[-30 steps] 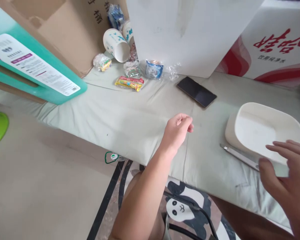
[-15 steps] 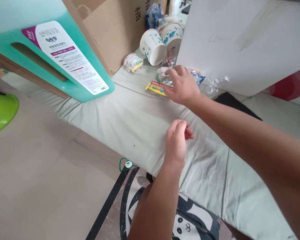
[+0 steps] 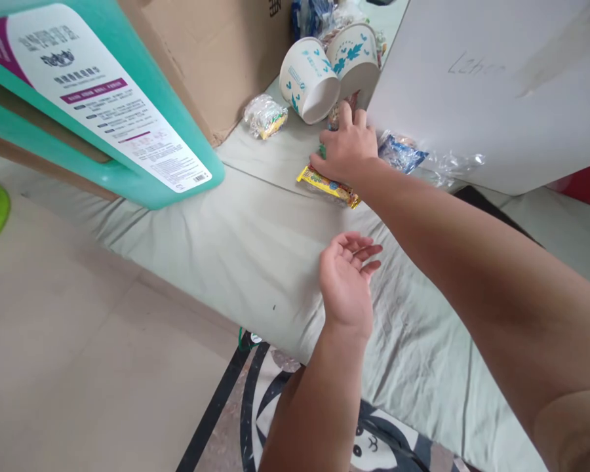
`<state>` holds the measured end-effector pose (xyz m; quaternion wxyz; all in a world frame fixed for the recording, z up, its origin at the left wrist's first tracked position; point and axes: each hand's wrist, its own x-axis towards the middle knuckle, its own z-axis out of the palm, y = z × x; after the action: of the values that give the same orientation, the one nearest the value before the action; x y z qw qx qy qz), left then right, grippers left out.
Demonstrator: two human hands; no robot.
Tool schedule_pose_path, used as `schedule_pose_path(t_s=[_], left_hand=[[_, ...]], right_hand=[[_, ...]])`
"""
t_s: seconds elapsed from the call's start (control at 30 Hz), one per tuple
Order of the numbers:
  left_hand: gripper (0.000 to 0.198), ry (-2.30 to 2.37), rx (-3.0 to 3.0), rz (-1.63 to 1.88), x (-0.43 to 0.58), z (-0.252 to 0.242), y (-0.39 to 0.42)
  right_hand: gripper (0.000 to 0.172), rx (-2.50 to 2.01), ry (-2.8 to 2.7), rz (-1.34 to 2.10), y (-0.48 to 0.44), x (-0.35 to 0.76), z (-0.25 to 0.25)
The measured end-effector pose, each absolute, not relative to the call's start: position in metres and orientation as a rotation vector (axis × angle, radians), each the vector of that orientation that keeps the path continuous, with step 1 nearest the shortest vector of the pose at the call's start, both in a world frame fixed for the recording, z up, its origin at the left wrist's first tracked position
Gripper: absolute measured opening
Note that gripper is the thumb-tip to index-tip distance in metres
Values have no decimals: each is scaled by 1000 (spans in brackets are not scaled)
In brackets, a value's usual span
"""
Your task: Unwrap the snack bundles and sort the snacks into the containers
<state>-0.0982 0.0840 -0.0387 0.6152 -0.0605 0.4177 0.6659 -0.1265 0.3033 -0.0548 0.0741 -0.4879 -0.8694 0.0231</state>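
My right hand [image 3: 349,145] reaches in over several small snack packets, its fingers bent and spread. Its fingertips are at a clear packet with reddish contents [image 3: 350,103], and whether they grip it is hidden. Beneath the thumb side lies a yellow snack packet [image 3: 329,185]; a bit of green wrapper [image 3: 323,151] shows by the fingers. A blue-and-clear packet [image 3: 402,153] is right of the wrist. Closer to me, my left hand [image 3: 348,278] is turned palm up, fingers loosely curled and apart, holding nothing.
Two paper cups [image 3: 309,80] lie tilted behind the packets, beside a wrapped clear packet [image 3: 265,117]. A big jug of green liquid [image 3: 177,141] and a cardboard box [image 3: 211,59] stand left. A white box [image 3: 462,98] borders the right, on the pale green cloth [image 3: 255,229].
My right hand has moved slightly farther in, toward the cups. My left hand has turned palm up and its fingers have opened. The view has shifted a little.
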Motion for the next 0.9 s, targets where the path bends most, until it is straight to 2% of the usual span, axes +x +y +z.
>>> schedule_pose_path(t_s=[0.43,0.63,0.9], left_hand=[[57,1009,-91,1540,-113,-38,89],[54,1043,-118,1554,-115,-35,84],[53,1022,-171,1539,-117,-35,80]], right_hand=[[34,-1178,-2600,90,262,-91,-59],[45,-1290,-2553,38,261,-76,-36],[57,-1550,-2555,243,282,-98,-32]])
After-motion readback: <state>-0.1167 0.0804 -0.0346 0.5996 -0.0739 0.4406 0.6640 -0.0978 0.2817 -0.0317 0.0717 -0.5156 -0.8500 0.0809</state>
